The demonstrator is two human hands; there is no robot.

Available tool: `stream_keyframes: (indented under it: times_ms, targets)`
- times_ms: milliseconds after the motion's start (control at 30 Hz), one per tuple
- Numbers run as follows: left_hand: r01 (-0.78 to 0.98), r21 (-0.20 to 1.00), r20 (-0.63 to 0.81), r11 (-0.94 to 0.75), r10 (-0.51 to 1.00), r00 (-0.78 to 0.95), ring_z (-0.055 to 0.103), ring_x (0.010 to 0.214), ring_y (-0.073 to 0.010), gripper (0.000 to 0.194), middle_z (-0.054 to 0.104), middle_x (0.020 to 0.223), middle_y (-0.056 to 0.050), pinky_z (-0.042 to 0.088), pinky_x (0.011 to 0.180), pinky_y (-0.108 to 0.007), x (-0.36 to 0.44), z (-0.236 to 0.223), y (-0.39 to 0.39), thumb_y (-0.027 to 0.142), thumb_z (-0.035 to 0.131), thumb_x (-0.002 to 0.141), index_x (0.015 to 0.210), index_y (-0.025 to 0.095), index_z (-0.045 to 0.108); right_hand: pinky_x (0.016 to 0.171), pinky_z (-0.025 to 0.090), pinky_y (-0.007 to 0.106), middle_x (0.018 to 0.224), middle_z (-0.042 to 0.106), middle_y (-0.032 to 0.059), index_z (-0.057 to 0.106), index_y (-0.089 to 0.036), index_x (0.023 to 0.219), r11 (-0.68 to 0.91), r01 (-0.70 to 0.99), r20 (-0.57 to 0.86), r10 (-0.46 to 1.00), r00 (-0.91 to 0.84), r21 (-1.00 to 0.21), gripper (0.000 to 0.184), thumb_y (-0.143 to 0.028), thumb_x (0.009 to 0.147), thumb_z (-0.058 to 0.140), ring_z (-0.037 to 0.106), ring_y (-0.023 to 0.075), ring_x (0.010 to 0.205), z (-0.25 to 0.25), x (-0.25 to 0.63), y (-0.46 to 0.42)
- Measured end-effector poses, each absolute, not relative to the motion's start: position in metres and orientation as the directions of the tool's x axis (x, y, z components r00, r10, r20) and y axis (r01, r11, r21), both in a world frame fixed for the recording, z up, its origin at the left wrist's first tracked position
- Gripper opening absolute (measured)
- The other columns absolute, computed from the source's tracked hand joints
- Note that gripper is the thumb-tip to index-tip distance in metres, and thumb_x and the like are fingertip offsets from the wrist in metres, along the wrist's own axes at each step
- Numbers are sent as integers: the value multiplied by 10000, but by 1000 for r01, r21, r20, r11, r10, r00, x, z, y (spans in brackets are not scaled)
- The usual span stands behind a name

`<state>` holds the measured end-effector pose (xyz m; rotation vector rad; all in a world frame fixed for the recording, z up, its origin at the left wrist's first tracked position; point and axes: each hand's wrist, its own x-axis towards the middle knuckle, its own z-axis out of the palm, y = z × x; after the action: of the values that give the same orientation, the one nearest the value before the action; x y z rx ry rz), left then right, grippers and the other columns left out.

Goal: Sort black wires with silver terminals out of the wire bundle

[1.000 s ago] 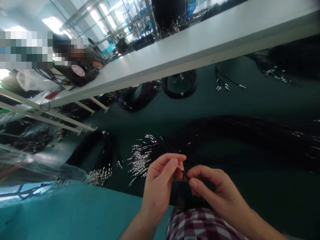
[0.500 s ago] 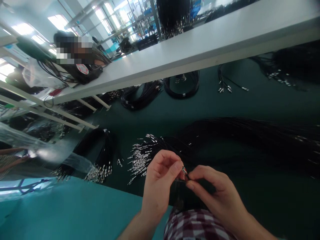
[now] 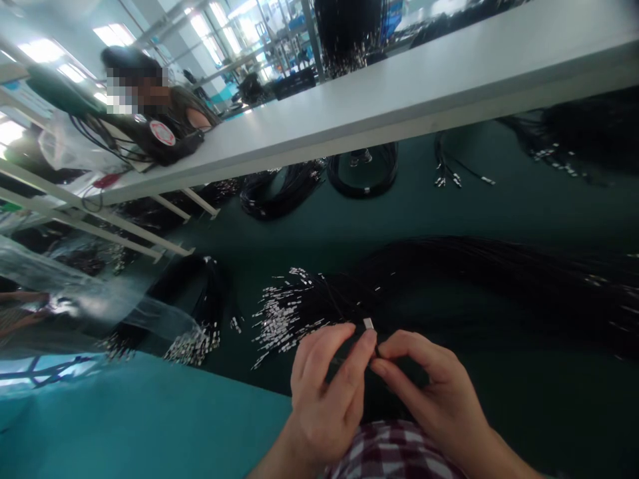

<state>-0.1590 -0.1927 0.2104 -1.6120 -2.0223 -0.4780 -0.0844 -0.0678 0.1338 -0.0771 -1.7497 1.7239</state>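
Observation:
My left hand [image 3: 327,389] and my right hand [image 3: 429,392] meet low in the middle, above a dark green table [image 3: 499,206]. Both are closed in a pinch on one thin black wire whose small metal terminal [image 3: 369,324] sticks up between the fingertips. Just beyond my hands lies a big bundle of black wires [image 3: 449,279] with silver terminal ends [image 3: 284,313] fanned out to the left. A plaid sleeve [image 3: 394,452] shows under my wrists.
A second wire bundle [image 3: 194,313] lies at the left by clear plastic bags [image 3: 90,306]. More coils [image 3: 364,169] sit under a white shelf [image 3: 399,100]. A teal surface [image 3: 140,419] fills the near left. Another person [image 3: 160,123] sits at the far left.
My left fingers have turned over and lowered onto the wire. The metal terminal now stands up above my fingertips. The view has shifted slightly.

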Motion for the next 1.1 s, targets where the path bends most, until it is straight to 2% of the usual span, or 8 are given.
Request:
stream_keyframes:
  times_ms: [133,200,300,400,567,733,900,1100]
  targets:
    - [977,-45,571,208,808,-145,542,1070,-220,382,566,1161,-120,476,917,-365,-159,211,-194,-43,519,836,1176,90,630,606,450,224,717,627,-47,594,-236,814,112,-390,393,486,-781,-914,72,-224,881,616,578,91,638,132,-84,-68]
    - [979,64,567,193,800,-195,549,1067,-209,404,579,1157,-106,478,920,-359,-158,210,-194,-53,514,830,1176,126,623,604,448,224,716,628,-41,597,-231,802,109,-384,387,481,-787,-917,81,-229,882,612,578,95,640,130,-85,-70]
    - [821,525,530,225,668,-522,588,967,-154,403,611,1082,-50,512,834,-287,-155,205,-194,3,552,848,1183,226,561,601,442,232,719,636,-27,608,-224,792,89,-351,351,458,-817,-932,98,-251,886,601,578,107,642,127,-86,-78]
    - [366,884,154,291,557,-816,598,875,-143,195,607,977,-38,512,751,-240,-157,197,-200,184,611,873,1065,223,615,625,444,247,728,655,-9,629,-212,777,68,-277,282,382,-880,-958,143,-293,888,593,585,124,660,120,-92,-88]
    - [42,922,-86,386,307,-948,528,717,-119,270,584,834,-48,435,627,-211,-169,177,-231,399,670,830,747,144,690,669,480,258,766,697,9,686,-195,866,22,-64,64,-14,-998,-998,231,-375,896,544,638,155,726,86,-137,-80]
    - [-248,930,-282,270,94,-955,440,474,-69,387,577,711,-14,285,427,-207,-181,153,-265,521,652,812,763,140,596,711,451,327,946,688,94,668,-153,884,558,215,-111,214,-970,-801,274,-419,833,625,642,229,829,41,-214,-82]
    - [-218,938,-210,270,-59,-976,527,524,-125,443,570,773,-41,402,463,-253,-206,123,-301,568,628,785,854,138,546,682,430,347,823,690,145,660,-117,799,659,168,-103,136,-985,-733,173,-194,878,527,650,260,787,35,-246,-103]
    - [-66,935,-52,348,-48,-997,507,665,-117,533,556,1050,-82,431,587,-256,-223,119,-286,442,720,737,1161,181,530,677,504,273,857,697,52,648,-181,922,397,-38,73,72,-995,-917,317,-394,969,419,649,171,758,44,-201,-80]
